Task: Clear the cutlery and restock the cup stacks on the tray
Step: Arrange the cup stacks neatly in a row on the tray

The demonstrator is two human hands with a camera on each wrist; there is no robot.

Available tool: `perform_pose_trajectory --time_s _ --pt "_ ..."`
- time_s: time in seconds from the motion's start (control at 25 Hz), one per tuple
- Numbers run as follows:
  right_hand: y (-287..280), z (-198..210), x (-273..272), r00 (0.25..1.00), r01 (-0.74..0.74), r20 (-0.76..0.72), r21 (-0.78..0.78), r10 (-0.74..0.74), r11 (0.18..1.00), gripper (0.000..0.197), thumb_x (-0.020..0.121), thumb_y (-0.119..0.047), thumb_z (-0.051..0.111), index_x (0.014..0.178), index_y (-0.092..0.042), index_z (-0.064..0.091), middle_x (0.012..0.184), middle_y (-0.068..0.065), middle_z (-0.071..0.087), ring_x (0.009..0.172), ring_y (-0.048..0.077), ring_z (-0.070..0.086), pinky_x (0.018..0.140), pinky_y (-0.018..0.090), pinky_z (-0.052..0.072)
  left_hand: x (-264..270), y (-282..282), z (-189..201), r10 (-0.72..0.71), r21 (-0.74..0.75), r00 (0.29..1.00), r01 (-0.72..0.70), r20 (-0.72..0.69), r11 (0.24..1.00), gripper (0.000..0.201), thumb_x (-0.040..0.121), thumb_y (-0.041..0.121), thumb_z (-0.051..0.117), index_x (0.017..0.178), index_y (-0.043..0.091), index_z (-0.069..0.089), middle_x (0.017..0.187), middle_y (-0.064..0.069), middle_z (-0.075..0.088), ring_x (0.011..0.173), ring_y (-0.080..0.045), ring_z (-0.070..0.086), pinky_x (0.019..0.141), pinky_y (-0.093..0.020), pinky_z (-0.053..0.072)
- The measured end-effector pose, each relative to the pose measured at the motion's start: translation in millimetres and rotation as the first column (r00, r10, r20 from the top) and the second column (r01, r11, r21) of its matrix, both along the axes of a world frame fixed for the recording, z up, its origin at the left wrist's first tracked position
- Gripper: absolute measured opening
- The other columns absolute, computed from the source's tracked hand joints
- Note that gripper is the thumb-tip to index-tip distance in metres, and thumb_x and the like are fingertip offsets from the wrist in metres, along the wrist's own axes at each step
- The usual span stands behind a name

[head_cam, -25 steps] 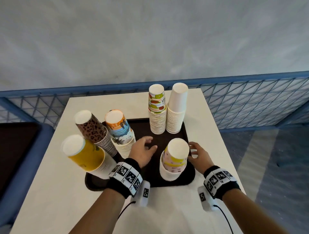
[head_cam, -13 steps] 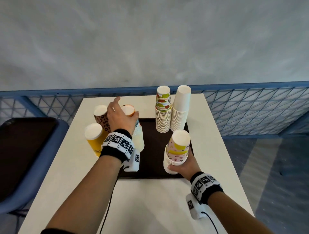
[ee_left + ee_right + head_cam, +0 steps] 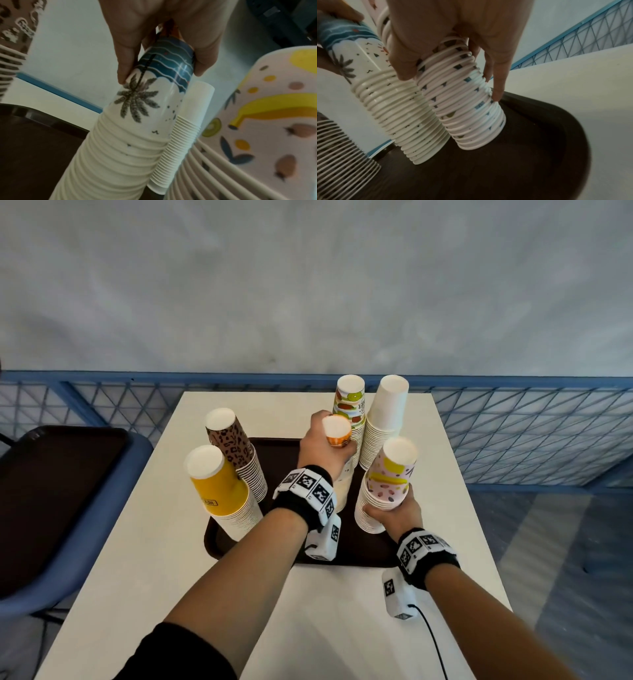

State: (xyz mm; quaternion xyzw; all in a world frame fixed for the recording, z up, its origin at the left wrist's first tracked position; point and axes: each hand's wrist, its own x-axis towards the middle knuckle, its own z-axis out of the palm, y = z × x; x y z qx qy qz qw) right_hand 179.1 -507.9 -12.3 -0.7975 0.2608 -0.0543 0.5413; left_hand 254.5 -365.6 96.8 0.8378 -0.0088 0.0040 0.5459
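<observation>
A dark brown tray [image 3: 219,537] on the white table carries several stacks of upside-down paper cups. My left hand [image 3: 320,448] grips the top of the palm-tree stack [image 3: 137,111] in mid-tray, its orange top [image 3: 337,433] showing past my fingers. My right hand [image 3: 394,510] holds the pink fruit-print stack [image 3: 388,477] around its rims [image 3: 462,97] at the tray's front right. On the left stand a yellow stack [image 3: 219,484] and a leopard-print stack [image 3: 236,453]. At the back stand a burger-print stack [image 3: 351,402] and a plain white stack [image 3: 385,419]. No cutlery shows.
The white table [image 3: 164,559] has bare room in front of the tray. A second dark tray [image 3: 51,491] lies on a blue chair to the left. A blue mesh fence [image 3: 513,436] runs behind and to the right.
My left hand went from the tray floor to the palm-tree stack and has brought it from the left toward mid-tray. My right hand closed round the fruit-print stack.
</observation>
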Motion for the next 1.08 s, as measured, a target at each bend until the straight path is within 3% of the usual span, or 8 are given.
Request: perform_pose_trajectory --time_s 0.2,0.28,0.36,0.48,0.56,0.64,0.8,1.08 --pt "-5.2 -1.1 -1.4 0.999 -0.028 -0.023 0.009 0.028 1.000 0.077 0.062 -0.012 0.082 0.127 -0.012 0.042 0.124 0.011 0.059 0.114 0.029 0.056 0.091 0.030 0.042 -10.7 18.8 -0.9 -0.071 0.137 0.997 0.075 -0.033 0.988 0.089 0.070 0.028 0.078 0.142 0.016 0.027 0.143 -0.008 0.040 0.133 -0.021 0.038 0.109 -0.031 0.031" --pt "-5.5 -7.3 -8.4 0.998 -0.040 -0.041 0.001 0.040 0.999 0.076 0.065 -0.009 0.080 0.130 -0.010 0.040 0.127 0.013 0.057 0.117 0.030 0.054 0.096 0.036 0.044 -29.3 44.9 3.1 -0.099 0.325 0.981 0.039 0.169 0.945 0.065 0.078 0.028 0.069 0.134 0.013 0.041 0.140 -0.009 0.041 0.131 -0.023 0.038 0.108 -0.031 0.031" --pt "-4.2 -14.9 -16.4 0.996 -0.051 -0.069 -0.031 0.049 0.998 0.074 0.070 -0.008 0.075 0.134 -0.007 0.037 0.131 0.015 0.054 0.119 0.032 0.052 0.099 0.039 0.043 -45.0 76.7 6.2 -0.098 0.380 0.859 -0.118 0.503 0.917 0.038 0.079 0.025 0.061 0.113 0.010 0.060 0.121 -0.016 0.055 0.114 -0.028 0.049 0.098 -0.038 0.044" --pt "-0.3 -20.0 -28.3 0.985 -0.042 -0.173 -0.074 0.028 0.996 0.064 0.077 -0.012 0.069 0.133 -0.003 0.038 0.131 0.018 0.053 0.118 0.033 0.052 0.099 0.038 0.042 -52.6 123.1 3.9 0.076 0.323 0.697 -0.423 0.713 0.847 0.037 0.074 0.028 0.065 0.107 0.013 0.058 0.111 -0.020 0.056 0.103 -0.028 0.045 0.087 -0.042 0.047" --pt "5.5 -20.3 -38.6 0.957 -0.079 -0.287 -0.135 0.038 0.988 0.053 0.080 -0.018 0.067 0.126 -0.002 0.047 0.126 0.017 0.057 0.116 0.031 0.054 0.097 0.036 0.041 -51.9 145.9 2.8 0.273 0.286 0.733 -0.539 0.623 0.793 0.059 0.069 0.032 0.072 0.121 0.013 0.050 0.121 -0.021 0.049 0.112 -0.033 0.043 0.095 -0.044 0.039" --pt "15.7 -20.9 -47.4 0.924 -0.161 -0.370 -0.154 0.094 0.975 0.042 0.082 -0.021 0.065 0.118 -0.002 0.054 0.121 0.016 0.061 0.114 0.030 0.055 0.096 0.033 0.041 -47.4 161.7 -2.4 0.409 0.189 0.828 -0.503 0.383 0.843 0.079 0.065 0.031 0.079 0.131 0.013 0.040 0.130 -0.018 0.043 0.122 -0.033 0.042 0.103 -0.042 0.036" --pt "52.7 -9.1 -49.4 0.904 -0.312 -0.345 -0.129 0.253 0.941 0.035 0.080 -0.023 0.067 0.110 -0.008 0.060 0.113 0.011 0.064 0.109 0.023 0.058 0.095 0.030 0.042 -38.4 174.5 -19.4 0.316 0.011 0.937 -0.318 -0.151 0.948 0.073 0.070 0.031 0.078 0.132 0.017 0.042 0.131 -0.010 0.054 0.121 -0.030 0.051 0.100 -0.037 0.043" --pt "112.4 28.8 -34.8 0.884 -0.465 -0.141 -0.160 0.446 0.871 0.080 0.070 -0.027 0.077 0.137 -0.017 0.035 0.137 0.006 0.045 0.128 0.021 0.043 0.106 0.032 0.037 -61.2 129.8 -19.8 0.073 -0.017 0.986 -0.077 -0.151 0.997 0.070 0.071 0.027 0.078 0.131 0.018 0.043 0.124 -0.004 0.058 0.113 -0.020 0.054 0.092 -0.025 0.040"
